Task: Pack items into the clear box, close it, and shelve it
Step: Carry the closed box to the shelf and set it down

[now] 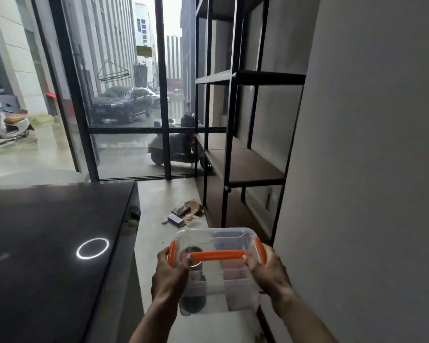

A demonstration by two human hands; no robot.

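Observation:
I hold the clear box (214, 240) in the air in front of me, low in the head view. Its lid is on, with orange latches at both ends and an orange handle across the top. My left hand (170, 273) grips the box's left end and my right hand (270, 271) grips its right end. Through the plastic I make out a dark round item on the left and pale rectangular items on the right. The black metal shelf unit (243, 167) with brown boards stands ahead and to the right, above the box.
A dark glossy tabletop (47, 243) fills the left. A pale concrete ledge (159, 201) runs forward below the box, with small packets and scraps (183, 214) lying on it. A grey wall (369, 169) closes the right. Large windows with black frames stand ahead.

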